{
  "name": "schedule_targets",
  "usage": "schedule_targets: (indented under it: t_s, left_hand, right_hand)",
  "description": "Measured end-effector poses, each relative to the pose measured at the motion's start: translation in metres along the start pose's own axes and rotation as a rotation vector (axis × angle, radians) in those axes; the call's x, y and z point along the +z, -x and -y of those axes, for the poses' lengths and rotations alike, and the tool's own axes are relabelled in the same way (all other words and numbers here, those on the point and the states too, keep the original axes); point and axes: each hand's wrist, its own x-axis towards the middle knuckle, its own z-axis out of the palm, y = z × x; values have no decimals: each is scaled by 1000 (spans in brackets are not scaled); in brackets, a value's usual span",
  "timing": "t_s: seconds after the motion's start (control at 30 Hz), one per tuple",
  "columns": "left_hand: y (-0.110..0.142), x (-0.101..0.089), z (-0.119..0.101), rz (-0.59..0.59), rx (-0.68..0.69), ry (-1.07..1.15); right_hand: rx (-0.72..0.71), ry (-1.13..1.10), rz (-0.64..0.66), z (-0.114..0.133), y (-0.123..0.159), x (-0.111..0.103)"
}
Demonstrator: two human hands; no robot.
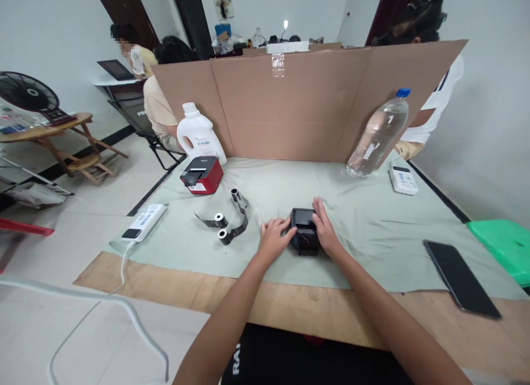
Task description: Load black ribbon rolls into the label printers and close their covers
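A small black portable printer (pixel 305 236) sits on the pale green cloth in front of me, between my two hands. My left hand (pixel 276 236) is at its left side, thumb resting on the near part and fingers along the edge. On the right side, my right hand (pixel 326 227) presses against it, fingers stretched forward and thumb on the casing. To the left lie several small rolls: a roll with a loose dark strip (pixel 220 220), a nearer roll (pixel 224 236) and a farther roll (pixel 236 195) with a curling strip.
A red and black printer (pixel 202 175) and a white jug (pixel 201 133) stand at the back left. A cardboard screen (pixel 290 109) and a water bottle (pixel 379 133) are behind. White power strips (pixel 144 222) and a black phone (pixel 461 277) lie at the sides. People sit beyond.
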Motion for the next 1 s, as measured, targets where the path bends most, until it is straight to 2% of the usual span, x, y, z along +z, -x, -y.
schedule_targets:
  t_s: [0.1,0.23,0.37,0.43,0.57,0.63,0.7,0.77,0.8,0.87,0.93,1.0]
  left_hand:
    - [0,0,0,6,-11,-3]
    - [-1,-2,-2,21,-15,-13]
    - [-1,-3,-2,7,-7,19]
    - [-1,-3,-2,-8,-1,39]
    - [-1,-3,-2,-14,-5,42]
    - [-1,-2,-1,-14,-9,37]
    - [-1,-1,-1,-15,-10,28]
    - [-2,-1,0,-15,-12,18]
    - [-2,0,0,-17,-12,16]
    - [-2,0,0,-25,-9,23]
    - [-2,-1,-1,-29,-6,35]
    - [-2,-2,-2,-29,-11,41]
  right_hand:
    - [31,-32,119,-6,-18,-14]
    - [57,-38,316,-8,-23,-41]
    - [47,-51,370,6,-27,-54]
    - [61,-46,295,12,-37,-50]
    - [162,60,-9,15,-62,-30]
    - [174,154,-113,15,-68,-23]
    - [132,254,-204,16,-68,-21]
    - [37,401,-234,17,-62,-23]
    - [-18,495,-201,18,-58,-25]
    - [-83,697,-49,18,-52,-26]
    - [-47,869,127,18,-51,-24]
    - [40,987,234,18,-56,-19]
